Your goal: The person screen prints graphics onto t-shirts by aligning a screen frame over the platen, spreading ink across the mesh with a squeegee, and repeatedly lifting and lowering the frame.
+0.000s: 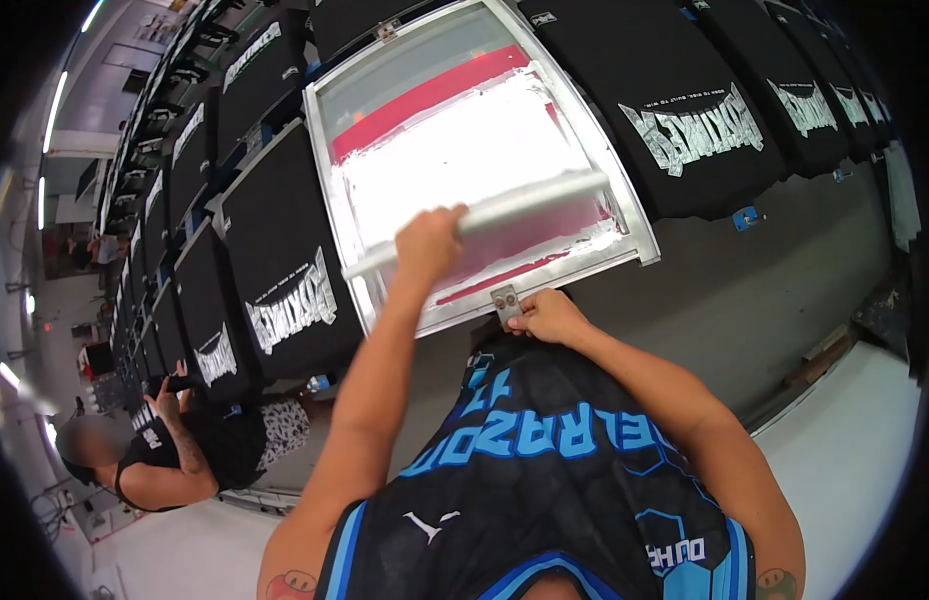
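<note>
My left hand (430,245) is closed around the long pale squeegee (530,202), which lies slanted across a screen-printing frame (588,130). Thick white ink (450,150) covers the mesh beyond the squeegee, with pink-red areas showing at its far and near sides. At the near edge of the frame, my right hand (550,315) pinches a small metal bracket (506,304) between thumb and fingers. What lies under the screen is mostly hidden.
Black shirts with white lettering lie on boards to the right (685,110) and left (285,250) of the screen. At lower left another person (185,450) stands beside the row, hands raised near a dark object. A pale surface (845,450) lies at right.
</note>
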{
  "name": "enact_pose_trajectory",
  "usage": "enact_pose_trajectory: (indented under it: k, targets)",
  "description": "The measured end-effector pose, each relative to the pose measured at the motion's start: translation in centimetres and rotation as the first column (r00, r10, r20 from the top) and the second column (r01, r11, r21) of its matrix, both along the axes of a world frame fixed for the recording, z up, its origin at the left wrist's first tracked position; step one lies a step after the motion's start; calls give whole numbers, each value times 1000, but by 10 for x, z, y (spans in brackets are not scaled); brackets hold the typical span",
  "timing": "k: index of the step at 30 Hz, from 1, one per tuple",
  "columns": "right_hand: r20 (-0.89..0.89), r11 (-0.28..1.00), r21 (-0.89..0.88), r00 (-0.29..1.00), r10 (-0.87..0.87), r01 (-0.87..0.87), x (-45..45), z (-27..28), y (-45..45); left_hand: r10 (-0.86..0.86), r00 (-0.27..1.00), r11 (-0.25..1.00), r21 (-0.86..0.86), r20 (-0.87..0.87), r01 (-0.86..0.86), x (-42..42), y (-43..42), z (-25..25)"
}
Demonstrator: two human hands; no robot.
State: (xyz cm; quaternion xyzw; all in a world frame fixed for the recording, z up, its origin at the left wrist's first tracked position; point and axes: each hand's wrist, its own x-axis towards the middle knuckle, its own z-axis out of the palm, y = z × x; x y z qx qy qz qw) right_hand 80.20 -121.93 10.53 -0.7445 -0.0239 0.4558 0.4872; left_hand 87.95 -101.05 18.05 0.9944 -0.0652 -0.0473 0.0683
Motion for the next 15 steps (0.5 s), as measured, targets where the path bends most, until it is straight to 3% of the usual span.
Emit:
enact_pose_trajectory:
  k: [3,4,6,10,12,15]
  targets:
    - [98,998,-55,995,26,-21,1,3,0,-20,971,991,-123,240,50,-89,-30,-18]
    - [172,996,-91,985,25,-9,-1,2,0,-13,980,987,-154,196,44,-103,-39,-9]
    - [139,997,-75,990,39,-29,0,-2,-2,-29,979,985,-159,200,62,-105,-40,-2]
    - [31,996,-77,998,55,-52,1,12,-3,24,996,990,-136,-90,-37,-46,-19,43]
    - [89,996,-57,993,80,-75,-3,20,-5,31,993,990,-133,-114,-46,-17,-4,48]
    - [143,994,-41,984,107,-102,-1,20,-7,71,997,988,-136,19,-67,44,24,37]
